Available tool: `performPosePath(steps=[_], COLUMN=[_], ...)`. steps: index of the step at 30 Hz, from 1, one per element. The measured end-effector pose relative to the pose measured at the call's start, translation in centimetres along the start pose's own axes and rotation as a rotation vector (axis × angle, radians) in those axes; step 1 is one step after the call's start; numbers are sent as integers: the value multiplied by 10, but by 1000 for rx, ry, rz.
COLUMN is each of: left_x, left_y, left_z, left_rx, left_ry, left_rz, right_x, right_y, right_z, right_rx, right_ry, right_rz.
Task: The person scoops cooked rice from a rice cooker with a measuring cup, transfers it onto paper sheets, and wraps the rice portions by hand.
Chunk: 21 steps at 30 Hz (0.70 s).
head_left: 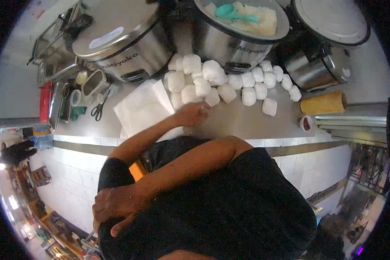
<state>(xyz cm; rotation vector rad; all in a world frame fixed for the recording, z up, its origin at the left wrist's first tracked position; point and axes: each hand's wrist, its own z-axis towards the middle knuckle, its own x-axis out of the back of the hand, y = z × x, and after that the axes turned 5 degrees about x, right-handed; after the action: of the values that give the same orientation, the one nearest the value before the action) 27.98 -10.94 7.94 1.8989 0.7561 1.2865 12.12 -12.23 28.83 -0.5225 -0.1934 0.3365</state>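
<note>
Across the steel counter my left hand (194, 114) reaches to the near side of a cluster of white paper-wrapped bundles (202, 86). Its fingers are curled; what they hold, if anything, I cannot make out. A stack of white paper sheets (143, 106) lies just left of that hand, partly behind the forearm. My right arm crosses my body, and my right hand (121, 206) rests on the black left sleeve (116, 175), thumb apart and fingers laid over the cloth. More wrapped bundles (259, 89) spread to the right; a single bundle (269, 106) sits apart from them.
Large steel cookers (125, 43) line the back; the middle open cooker (234, 47) holds white rice and a teal scoop (229, 13). Scissors (99, 108) and metal containers (93, 82) sit left. A yellowish roll (324, 102) and a small cup (306, 123) are right.
</note>
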Motion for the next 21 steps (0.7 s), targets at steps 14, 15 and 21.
performPosePath(steps=[14, 15, 21], left_x=[-86, -96, -75], left_y=[33, 21, -5], left_z=[63, 65, 32], left_rx=[47, 41, 140], left_ry=[-213, -165, 35], left_rz=[-104, -114, -199], right_x=[79, 88, 138], right_y=[-15, -36, -160], right_z=[-120, -137, -342], right_rx=[-507, -540, -1030], right_ry=[120, 193, 1337], right_rz=[-316, -361, -1555])
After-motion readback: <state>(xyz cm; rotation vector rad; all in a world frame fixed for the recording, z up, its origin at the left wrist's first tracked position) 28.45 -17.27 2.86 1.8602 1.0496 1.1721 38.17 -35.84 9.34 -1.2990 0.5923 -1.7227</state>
